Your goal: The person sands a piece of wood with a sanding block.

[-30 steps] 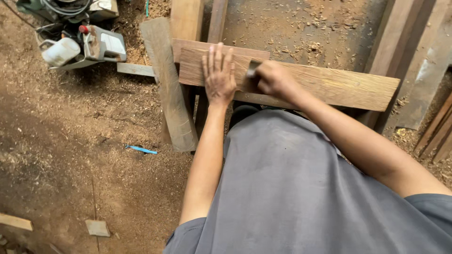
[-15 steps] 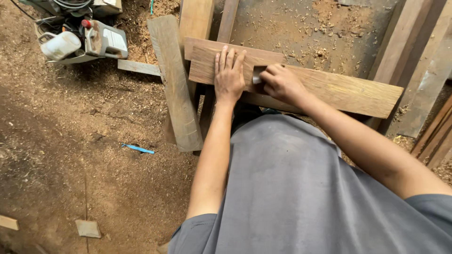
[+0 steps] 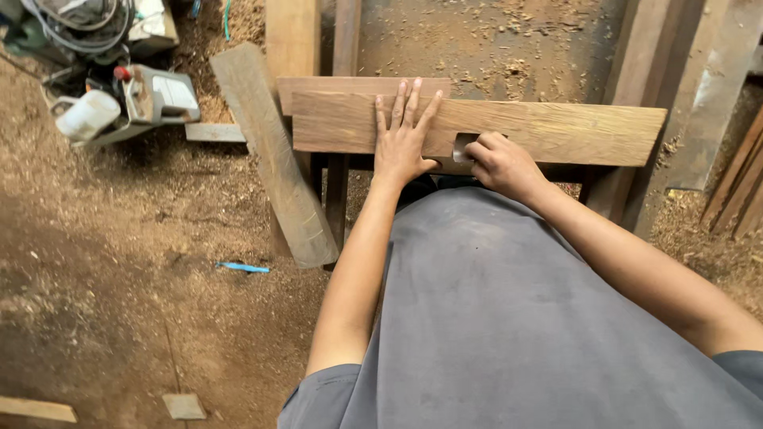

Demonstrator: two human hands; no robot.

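Note:
A long brown wooden plank (image 3: 556, 127) lies crosswise on a low wooden bench (image 3: 334, 83). My left hand (image 3: 404, 135) rests flat on the plank near its left half, fingers spread and pointing away from me. My right hand (image 3: 499, 163) is closed around a small grey flat tool (image 3: 462, 145) pressed against the plank's near edge. What kind of tool it is cannot be made out, as most of it is hidden in my fist. My grey shirt fills the lower right of the view.
A weathered board (image 3: 274, 159) leans diagonally left of the bench. A power tool (image 3: 155, 95), a white jug (image 3: 86, 115) and cables lie at the top left. Sawdust covers the ground, with a blue pencil (image 3: 242, 268). Timber stands at the right (image 3: 715, 95).
The view has shifted, so plank and hands sit lower and more central. My left hand has slid slightly along the plank. My right hand still grips the small tool at the edge.

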